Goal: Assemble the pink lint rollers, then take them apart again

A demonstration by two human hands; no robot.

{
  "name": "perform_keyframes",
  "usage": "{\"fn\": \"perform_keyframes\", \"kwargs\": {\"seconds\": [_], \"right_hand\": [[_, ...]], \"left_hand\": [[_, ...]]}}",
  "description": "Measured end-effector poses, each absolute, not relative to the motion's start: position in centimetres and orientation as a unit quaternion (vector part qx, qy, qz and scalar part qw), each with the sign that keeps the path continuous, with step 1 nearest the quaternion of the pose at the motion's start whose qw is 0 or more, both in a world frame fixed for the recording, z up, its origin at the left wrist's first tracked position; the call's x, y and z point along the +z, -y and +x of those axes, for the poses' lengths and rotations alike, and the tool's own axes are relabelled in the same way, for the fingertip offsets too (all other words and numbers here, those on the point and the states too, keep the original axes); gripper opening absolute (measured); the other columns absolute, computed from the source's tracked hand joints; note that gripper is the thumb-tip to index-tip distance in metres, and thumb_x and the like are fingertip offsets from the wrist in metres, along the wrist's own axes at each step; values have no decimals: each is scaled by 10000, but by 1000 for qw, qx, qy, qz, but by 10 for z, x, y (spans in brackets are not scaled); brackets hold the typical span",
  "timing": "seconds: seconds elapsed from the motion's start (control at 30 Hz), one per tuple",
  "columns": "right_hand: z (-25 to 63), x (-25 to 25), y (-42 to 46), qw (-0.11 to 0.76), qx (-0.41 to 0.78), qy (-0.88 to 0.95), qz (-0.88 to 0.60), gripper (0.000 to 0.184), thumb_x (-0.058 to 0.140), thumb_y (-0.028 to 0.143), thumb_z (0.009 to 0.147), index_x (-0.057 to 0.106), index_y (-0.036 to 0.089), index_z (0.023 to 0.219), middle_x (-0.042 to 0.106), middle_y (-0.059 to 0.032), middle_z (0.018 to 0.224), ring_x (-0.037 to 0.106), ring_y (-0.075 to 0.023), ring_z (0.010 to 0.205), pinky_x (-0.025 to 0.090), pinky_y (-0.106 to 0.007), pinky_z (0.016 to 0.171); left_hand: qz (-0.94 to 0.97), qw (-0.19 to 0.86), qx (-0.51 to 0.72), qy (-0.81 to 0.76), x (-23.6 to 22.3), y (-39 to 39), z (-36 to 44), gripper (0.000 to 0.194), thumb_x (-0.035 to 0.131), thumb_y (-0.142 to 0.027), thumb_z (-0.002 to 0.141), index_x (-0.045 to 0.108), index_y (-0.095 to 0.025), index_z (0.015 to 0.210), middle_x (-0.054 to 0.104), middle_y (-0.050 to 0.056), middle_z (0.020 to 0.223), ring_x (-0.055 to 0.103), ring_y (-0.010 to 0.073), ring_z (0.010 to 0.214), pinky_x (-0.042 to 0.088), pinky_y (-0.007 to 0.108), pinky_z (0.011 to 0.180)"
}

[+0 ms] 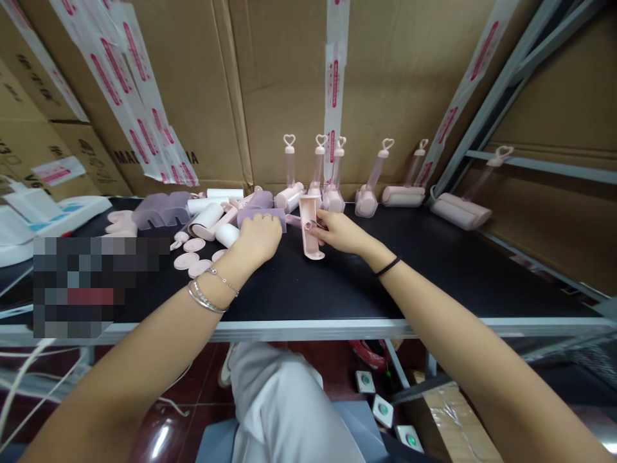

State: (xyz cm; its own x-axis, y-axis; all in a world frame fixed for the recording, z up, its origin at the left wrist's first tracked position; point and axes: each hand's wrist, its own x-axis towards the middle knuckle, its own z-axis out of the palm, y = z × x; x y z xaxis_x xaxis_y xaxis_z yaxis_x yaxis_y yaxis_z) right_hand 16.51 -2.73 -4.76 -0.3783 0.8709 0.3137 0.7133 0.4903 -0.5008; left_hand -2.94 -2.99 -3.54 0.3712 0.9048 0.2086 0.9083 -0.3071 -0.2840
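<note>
My right hand (340, 231) is closed on a pink trough-shaped shell (308, 247), held upright with its hollow side toward me. A clear pinkish tube (293, 220) sticks out to the left of the shell. My left hand (260, 238) reaches into the loose parts with its fingers curled down beside a translucent purple piece (248, 215); what the fingertips grip is hidden. Around it lie a white roll (226, 235), another roll in a pink shell (207, 218) and several pink discs (186, 260).
Along the back stand several pink roller pieces with heart-topped tubes (367, 199). Purple arched pieces (161, 209) lie at the left, near a white power strip (77, 212). Cardboard boxes (279, 83) wall the rear. The black tabletop (308, 296) ends in a metal front edge (318, 329).
</note>
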Motion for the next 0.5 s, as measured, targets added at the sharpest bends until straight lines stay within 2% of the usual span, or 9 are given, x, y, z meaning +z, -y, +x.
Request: {"fn": "perform_keyframes", "kwargs": {"seconds": [0.07,0.13,0.27,0.4,0.5], "right_hand": [[164,-48,27,277,132,822,-480,232,483,371,944,545,152,901,621,-22,697,570,-138,625,370,-236,628],[165,-47,28,278,125,825,-475,232,484,373,939,535,152,889,606,-22,713,554,-137,646,354,-237,625],[167,-44,29,270,103,842,-455,236,482,379,927,512,162,841,557,4,722,494,-117,636,325,-237,613],[167,-40,33,241,112,846,-462,284,491,429,923,486,175,796,542,16,732,468,-111,641,312,-240,607],[166,-35,40,218,143,840,-475,294,469,451,941,500,173,852,599,-17,825,504,-125,695,352,-245,644]], "left_hand": [[-809,205,-47,549,-38,26,-29,322,391,-30,875,608,-51,1113,656,213,1112,612,314,1114,497,418,892],[-829,181,-109,517,-43,21,-26,311,478,-67,851,578,-33,1144,628,220,1139,592,326,1129,492,439,924],[-882,2,-250,399,-54,6,-14,424,609,-115,768,550,-83,1187,599,186,1238,559,302,1191,458,445,1027],[-871,-125,-315,355,-63,-6,-9,193,571,-113,773,632,-132,955,688,113,1056,638,259,1044,508,394,946],[-877,-159,-309,332,-64,-11,-13,152,545,-156,810,633,-139,934,707,97,1005,664,241,970,527,379,895]]}}
